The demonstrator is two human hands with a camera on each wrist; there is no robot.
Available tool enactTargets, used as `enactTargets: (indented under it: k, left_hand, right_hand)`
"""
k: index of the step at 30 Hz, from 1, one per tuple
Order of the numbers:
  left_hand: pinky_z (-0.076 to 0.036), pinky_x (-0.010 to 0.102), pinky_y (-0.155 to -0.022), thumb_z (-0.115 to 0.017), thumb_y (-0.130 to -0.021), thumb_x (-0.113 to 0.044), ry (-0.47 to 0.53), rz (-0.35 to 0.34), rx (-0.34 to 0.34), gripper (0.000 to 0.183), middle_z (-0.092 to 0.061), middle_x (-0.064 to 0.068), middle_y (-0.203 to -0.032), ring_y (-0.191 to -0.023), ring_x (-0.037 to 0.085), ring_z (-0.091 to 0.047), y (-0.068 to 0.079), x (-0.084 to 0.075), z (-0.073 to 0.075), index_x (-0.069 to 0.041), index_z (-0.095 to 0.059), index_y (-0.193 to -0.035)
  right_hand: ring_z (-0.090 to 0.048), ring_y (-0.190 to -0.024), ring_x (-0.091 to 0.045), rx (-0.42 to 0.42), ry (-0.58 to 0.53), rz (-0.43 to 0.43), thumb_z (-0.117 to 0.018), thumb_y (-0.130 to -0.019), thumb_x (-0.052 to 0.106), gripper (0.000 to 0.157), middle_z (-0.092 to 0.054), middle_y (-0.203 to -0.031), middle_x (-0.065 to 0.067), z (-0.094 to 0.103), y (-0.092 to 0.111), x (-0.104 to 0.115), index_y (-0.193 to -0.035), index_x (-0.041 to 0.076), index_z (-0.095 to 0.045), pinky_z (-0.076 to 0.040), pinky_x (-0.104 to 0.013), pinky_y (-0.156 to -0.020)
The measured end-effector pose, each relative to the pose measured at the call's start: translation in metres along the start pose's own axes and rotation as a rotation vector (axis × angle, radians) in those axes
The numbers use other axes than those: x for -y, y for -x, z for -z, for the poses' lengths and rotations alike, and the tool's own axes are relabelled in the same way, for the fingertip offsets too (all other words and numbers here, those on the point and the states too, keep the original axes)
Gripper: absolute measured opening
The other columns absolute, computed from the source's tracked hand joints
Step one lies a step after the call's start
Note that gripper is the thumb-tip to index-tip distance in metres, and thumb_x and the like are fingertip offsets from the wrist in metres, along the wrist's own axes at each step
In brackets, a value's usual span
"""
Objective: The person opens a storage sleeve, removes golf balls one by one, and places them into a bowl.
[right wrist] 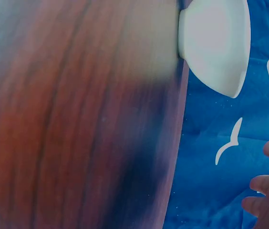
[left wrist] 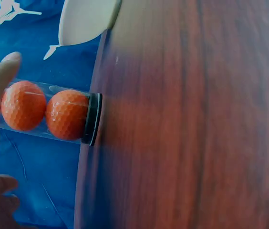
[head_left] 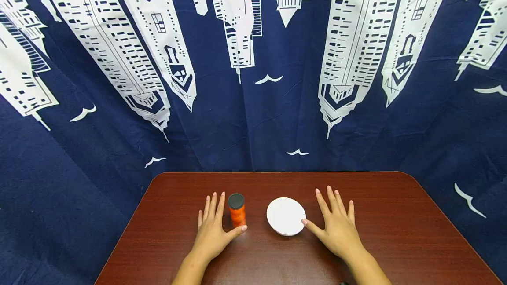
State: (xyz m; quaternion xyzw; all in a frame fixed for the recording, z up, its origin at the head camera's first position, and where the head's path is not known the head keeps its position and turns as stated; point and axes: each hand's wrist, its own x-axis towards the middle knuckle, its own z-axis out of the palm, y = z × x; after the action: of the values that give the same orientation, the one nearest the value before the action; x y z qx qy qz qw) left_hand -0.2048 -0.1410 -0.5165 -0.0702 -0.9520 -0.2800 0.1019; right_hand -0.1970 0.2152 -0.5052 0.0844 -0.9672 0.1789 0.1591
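A clear tube of orange golf balls with dark end caps stands upright on the table. My left hand is just left of it with fingers spread, and the thumb tip appears in front of its lower end. Whether the thumb touches the tube cannot be made out. In the left wrist view, orange golf balls show through the clear wall. A white bowl sits right of the tube. Beside the bowl, my right hand has its fingers spread, its thumb tip at the bowl's right rim; contact is unclear.
The brown wood-grain table has rounded far corners. Behind it hangs a dark blue curtain printed with white buildings and birds. A small dark object shows at the bottom edge, near the right forearm.
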Motion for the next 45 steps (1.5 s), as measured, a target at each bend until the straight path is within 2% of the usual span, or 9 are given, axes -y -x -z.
enactTargets:
  k: [10,15,21,25,34,37,39,42,45]
  left_hand:
    - [-0.031,0.070,-0.113,-0.078,-0.081,-0.057,0.308,0.022,-0.020,0.096,-0.032,0.011,-0.163,-0.150,0.039,-0.033,-0.002,-0.006,-0.001,-0.026,-0.030,-0.158]
    - [-0.038,0.065,-0.112,-0.080,-0.084,-0.047,0.352,0.015,-0.028,0.086,-0.046,0.009,-0.154,-0.141,0.036,-0.048,-0.002,-0.009,-0.003,-0.017,-0.040,-0.153]
    - [-0.051,0.054,-0.102,-0.079,-0.086,-0.043,0.406,0.011,-0.021,0.076,-0.061,0.013,-0.136,-0.124,0.032,-0.062,-0.003,-0.012,-0.008,-0.010,-0.047,-0.146]
    - [-0.059,0.039,-0.087,-0.076,-0.090,-0.040,0.460,0.012,0.025,0.061,-0.068,0.012,-0.123,-0.107,0.024,-0.069,-0.004,-0.011,-0.011,-0.012,-0.051,-0.138]
    - [-0.058,0.027,-0.084,-0.074,-0.092,-0.034,0.549,0.033,0.044,0.045,-0.071,0.011,-0.118,-0.105,0.022,-0.070,-0.004,-0.011,-0.012,-0.016,-0.057,-0.130]
    - [-0.058,0.024,-0.079,-0.075,-0.091,-0.034,0.577,0.044,0.051,0.044,-0.072,0.011,-0.115,-0.099,0.021,-0.071,-0.003,-0.013,-0.012,-0.017,-0.058,-0.128]
    - [-0.057,0.022,-0.076,-0.077,-0.089,-0.033,0.594,0.045,0.047,0.044,-0.072,0.012,-0.113,-0.096,0.022,-0.072,-0.003,-0.014,-0.012,-0.018,-0.060,-0.127]
    - [-0.057,0.023,-0.078,-0.080,-0.087,-0.034,0.582,0.036,0.035,0.045,-0.073,0.008,-0.112,-0.099,0.022,-0.071,-0.001,-0.017,-0.013,-0.021,-0.062,-0.126]
    - [-0.057,0.027,-0.083,-0.081,-0.086,-0.035,0.555,0.007,0.029,0.047,-0.072,0.004,-0.114,-0.104,0.023,-0.069,0.001,-0.022,-0.012,-0.024,-0.063,-0.128]
  right_hand:
    - [-0.018,-0.153,-0.048,0.023,-0.187,0.038,-0.066,-0.092,0.057,0.090,-0.019,-0.167,-0.023,0.000,-0.002,0.006,-0.162,0.024,-0.021,-0.006,-0.066,-0.122]
    - [-0.022,-0.152,-0.048,0.028,-0.258,0.053,-0.066,-0.093,0.052,0.087,-0.020,-0.167,-0.021,0.001,-0.001,0.009,-0.162,0.025,-0.021,-0.012,-0.065,-0.121]
    - [-0.030,-0.146,-0.053,0.000,-0.295,0.058,-0.068,-0.094,0.047,0.083,-0.025,-0.165,-0.018,0.001,0.001,0.015,-0.162,0.025,-0.024,-0.025,-0.076,-0.108]
    - [-0.034,-0.144,-0.053,-0.008,-0.313,0.066,-0.066,-0.096,0.046,0.081,-0.027,-0.164,-0.015,0.000,0.003,0.018,-0.162,0.027,-0.023,-0.029,-0.080,-0.102]
    - [-0.040,-0.143,-0.043,-0.054,-0.405,0.138,-0.067,-0.098,0.032,0.067,-0.038,-0.158,-0.011,0.002,0.005,0.027,-0.157,0.023,-0.036,-0.039,-0.072,-0.103]
    - [-0.045,-0.142,-0.036,-0.084,-0.403,0.162,-0.068,-0.097,0.027,0.064,-0.043,-0.156,-0.004,0.002,0.006,0.030,-0.155,0.024,-0.040,-0.042,-0.062,-0.107]
    - [-0.048,-0.141,-0.030,-0.104,-0.406,0.170,-0.069,-0.097,0.025,0.062,-0.045,-0.154,0.000,0.001,0.006,0.032,-0.153,0.026,-0.043,-0.042,-0.041,-0.114]
    - [-0.051,-0.138,-0.024,-0.130,-0.423,0.182,-0.071,-0.096,0.022,0.061,-0.050,-0.150,0.003,0.001,0.006,0.036,-0.151,0.027,-0.046,-0.030,-0.011,-0.114]
    - [-0.052,-0.135,-0.022,-0.140,-0.454,0.190,-0.072,-0.094,0.020,0.059,-0.053,-0.146,0.004,0.001,0.007,0.040,-0.149,0.026,-0.049,-0.019,0.001,-0.109]
